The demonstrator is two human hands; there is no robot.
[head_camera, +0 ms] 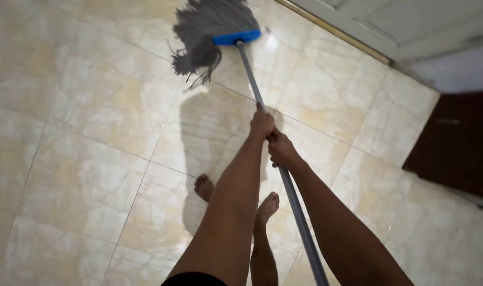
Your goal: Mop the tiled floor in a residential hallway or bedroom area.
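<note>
A mop with a grey metal handle runs from the bottom of the view up to a blue clamp and a grey string head resting on the tiled floor. My left hand is wrapped around the handle, higher up the pole. Just below it, my right hand grips the same handle, the two hands touching. My bare feet stand on the tiles under my arms.
Cream marbled tiles with a wet shine cover the floor. A white door and its frame run along the top right. A dark brown panel stands at the right edge.
</note>
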